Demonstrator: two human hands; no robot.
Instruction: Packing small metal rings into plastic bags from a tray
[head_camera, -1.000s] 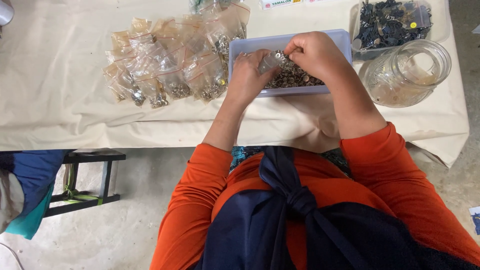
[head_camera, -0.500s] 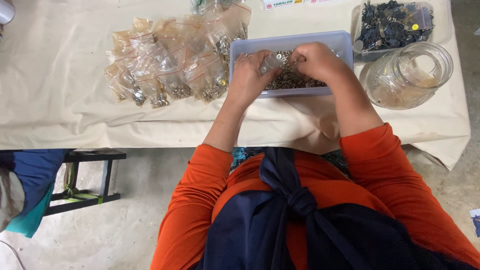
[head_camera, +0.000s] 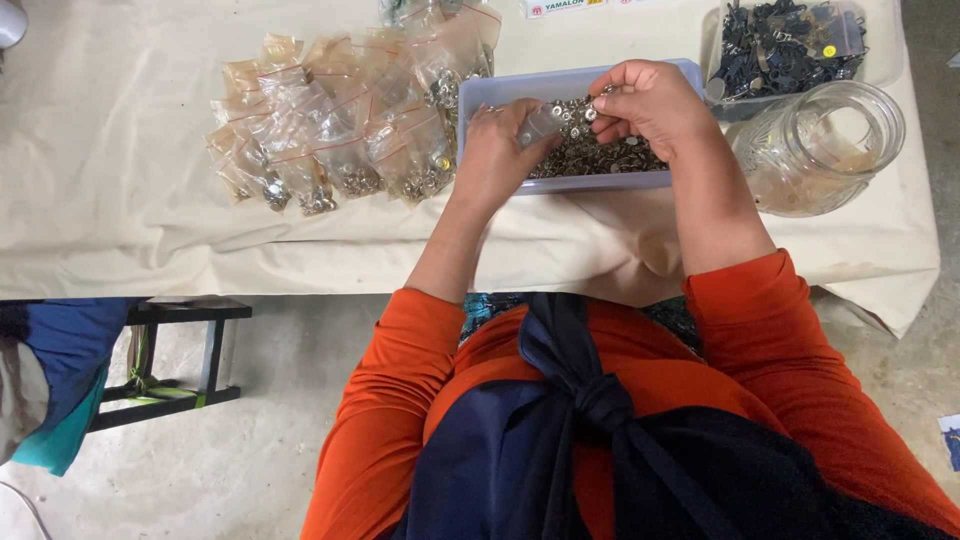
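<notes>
Resting over a pale blue tray (head_camera: 500, 92) in the upper middle of the frame, both hands work above a heap of small metal pieces (head_camera: 590, 152) that fills the tray's floor. The left hand (head_camera: 505, 150), just left of centre, has its fingers curled together around a small clear bag (head_camera: 540, 122), whose top pokes out past the fingertips toward the upper right. The right hand (head_camera: 650, 100) sits just right of it, near the tray's far rim, fingers bunched and pinched on a few of the shiny pieces at the fingertips, held right beside the mouth of the bag. The two hands are close, almost touching, with the bag between them.

To the left of the tray, in the upper left of the frame, lies a spread of filled clear bags (head_camera: 340, 130) with red strips on the cream tablecloth (head_camera: 120, 180). At the upper right stands a clear box of dark parts (head_camera: 785, 45), and below it, just right of the right forearm, a glass jar (head_camera: 820, 150) lying on its side. Orange sleeves (head_camera: 760, 320) fill the lower frame.
</notes>
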